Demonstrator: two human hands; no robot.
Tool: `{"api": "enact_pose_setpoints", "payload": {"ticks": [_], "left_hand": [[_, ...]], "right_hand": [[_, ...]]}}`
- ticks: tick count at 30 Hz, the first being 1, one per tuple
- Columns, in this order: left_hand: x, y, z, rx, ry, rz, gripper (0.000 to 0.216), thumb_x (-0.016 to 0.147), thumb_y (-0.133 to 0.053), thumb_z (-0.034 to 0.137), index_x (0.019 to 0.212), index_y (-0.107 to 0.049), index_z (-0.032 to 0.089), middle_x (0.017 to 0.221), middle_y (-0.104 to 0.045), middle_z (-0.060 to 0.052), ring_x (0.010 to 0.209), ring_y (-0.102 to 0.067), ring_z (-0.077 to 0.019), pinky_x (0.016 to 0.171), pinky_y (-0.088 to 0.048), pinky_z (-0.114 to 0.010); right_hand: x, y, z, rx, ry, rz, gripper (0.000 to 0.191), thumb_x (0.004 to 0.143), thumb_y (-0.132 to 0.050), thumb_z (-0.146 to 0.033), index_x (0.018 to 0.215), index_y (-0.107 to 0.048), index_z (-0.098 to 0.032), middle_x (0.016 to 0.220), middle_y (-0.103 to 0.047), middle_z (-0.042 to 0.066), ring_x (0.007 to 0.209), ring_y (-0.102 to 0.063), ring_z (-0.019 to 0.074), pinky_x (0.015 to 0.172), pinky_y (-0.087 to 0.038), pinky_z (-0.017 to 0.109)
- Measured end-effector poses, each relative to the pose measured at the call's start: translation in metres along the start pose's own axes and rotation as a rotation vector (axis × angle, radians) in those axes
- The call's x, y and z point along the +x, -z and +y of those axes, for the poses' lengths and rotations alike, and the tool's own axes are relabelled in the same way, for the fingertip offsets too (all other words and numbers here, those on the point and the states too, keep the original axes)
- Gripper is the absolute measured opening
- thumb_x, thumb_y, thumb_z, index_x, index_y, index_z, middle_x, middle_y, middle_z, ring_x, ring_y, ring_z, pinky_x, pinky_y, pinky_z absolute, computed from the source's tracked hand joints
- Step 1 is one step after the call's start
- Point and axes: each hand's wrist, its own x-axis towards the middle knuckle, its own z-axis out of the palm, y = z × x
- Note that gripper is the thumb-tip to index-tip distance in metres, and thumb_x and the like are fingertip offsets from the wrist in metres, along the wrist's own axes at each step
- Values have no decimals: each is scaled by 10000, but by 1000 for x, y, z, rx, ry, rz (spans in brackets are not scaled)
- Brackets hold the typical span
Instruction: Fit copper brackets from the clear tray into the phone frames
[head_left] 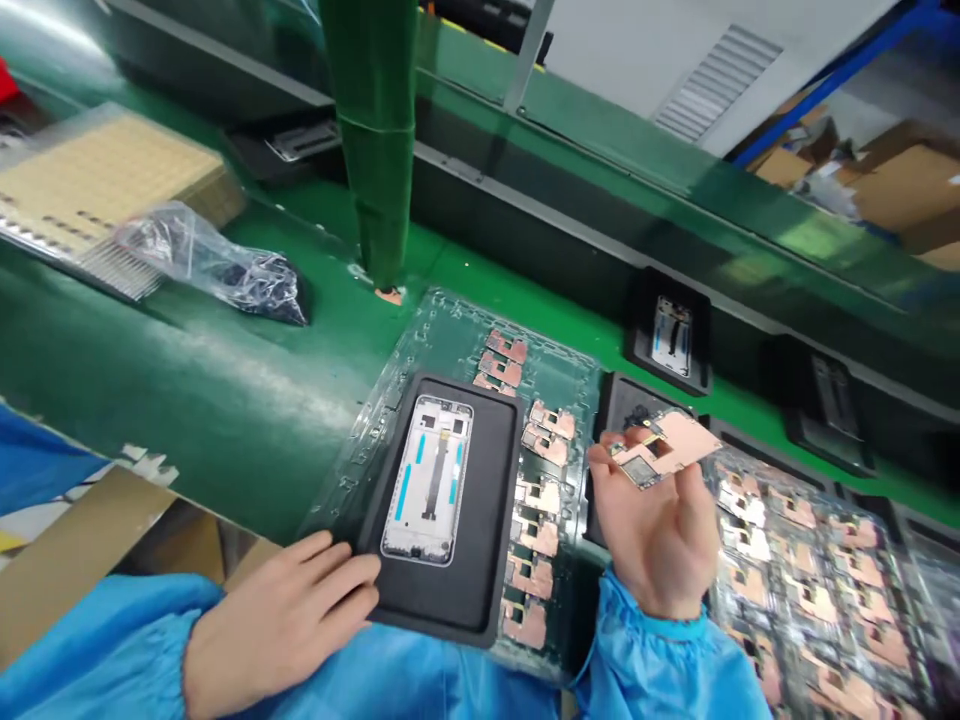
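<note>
My right hand (656, 535) is raised, palm up, over the right side. Its thumb and fingers hold a phone circuit board (679, 440) with a copper-coloured face and a square cut-out. My left hand (289, 610) lies with fingers stretched out, their tips at the lower left edge of a black tray (487, 500). In that tray rests a silver phone frame (409, 535) with blue strips and a dark ribbon cable. Under the tray is a clear plastic blister tray (465, 315) holding several more copper-faced boards (536, 535).
Another clear tray of boards (814, 600) stands at the right. Black trays with phone frames (671, 335) line the far side. A green-wrapped post (382, 150) rises behind the work. Further left are a plastic bag (217, 265) and a stack of yellowish trays (105, 170).
</note>
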Motion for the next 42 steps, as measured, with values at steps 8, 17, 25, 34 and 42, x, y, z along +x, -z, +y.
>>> {"api": "enact_pose_setpoints", "payload": {"ticks": [8,17,25,34,42], "left_hand": [[88,10,-63,-133,80,-37,327,1055,-451,310,1291,-597,138,1132,-628,-120,995,-599,-277,842,-521,-445],[109,-7,-80,-157,-31,10,328,1001,-573,289,1293,-624,149,1263,-593,-146,1101,-511,-322,918,-497,-512],[93,-6,-65,-147,-405,218,198,921,-660,146,1095,-736,202,1212,-708,-66,1174,-599,-289,1078,-463,-548],[86,-12,-61,-184,-432,207,166,929,-653,259,1041,-776,262,1263,-697,6,1226,-594,-264,1128,-518,-504],[87,-10,-63,-183,-436,193,177,935,-626,266,1019,-781,287,1268,-705,18,1224,-595,-256,1108,-537,-490]], "right_hand": [[-3,-49,10,-173,-151,-100,299,868,-765,-442,1131,-755,-300,1094,-737,34,1025,-673,211,928,-559,363],[6,-55,41,-575,57,-347,276,986,-667,-334,1261,-678,-306,1168,-722,43,1063,-680,228,940,-554,396],[13,-67,60,-1435,710,-892,351,963,-658,-120,1310,-632,-167,1165,-722,111,1070,-576,294,935,-513,492],[8,-66,66,-1510,646,-1021,329,985,-646,-120,1313,-628,-90,1234,-689,136,1135,-538,305,1002,-492,514],[8,-66,69,-1498,626,-1034,377,973,-643,-82,1348,-608,-74,1275,-671,155,1164,-555,312,1034,-498,532]]}}
